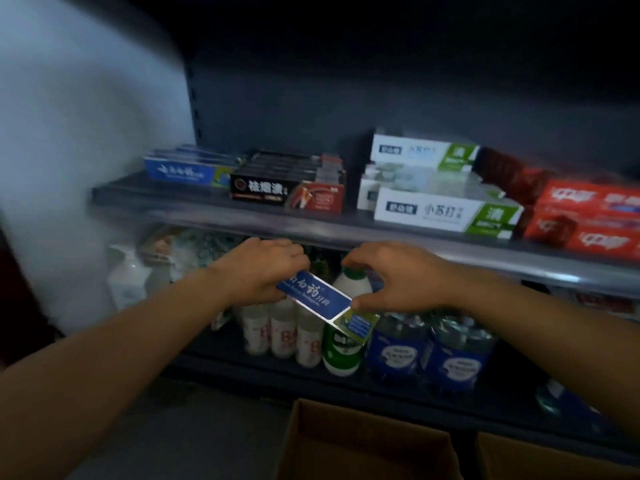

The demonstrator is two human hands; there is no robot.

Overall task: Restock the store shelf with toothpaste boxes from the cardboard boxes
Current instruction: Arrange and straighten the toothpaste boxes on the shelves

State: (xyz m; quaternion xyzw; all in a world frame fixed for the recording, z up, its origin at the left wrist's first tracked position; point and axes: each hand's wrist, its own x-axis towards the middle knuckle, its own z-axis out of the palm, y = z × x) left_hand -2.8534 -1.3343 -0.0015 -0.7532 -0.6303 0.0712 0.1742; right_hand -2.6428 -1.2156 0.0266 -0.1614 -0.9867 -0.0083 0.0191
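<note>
I hold a blue toothpaste box (317, 293) with a green end in both hands, in front of the lower shelf. My left hand (263, 270) grips its left end. My right hand (391, 277) pinches its right, green end. On the grey shelf (346, 233) above lie blue toothpaste boxes (183, 169) at the left, black ones (277, 183) beside them, white-and-green ones (443, 206) in the middle and red ones (588, 216) at the right. Two open cardboard boxes (360, 445) stand on the floor below; their contents are hidden.
The lower shelf holds several white bottles (284, 330), a green-and-white bottle (343, 344) and blue-labelled water bottles (429, 351). A white pump bottle (126, 282) stands at the left. A pale wall (69, 133) borders the shelving's left side.
</note>
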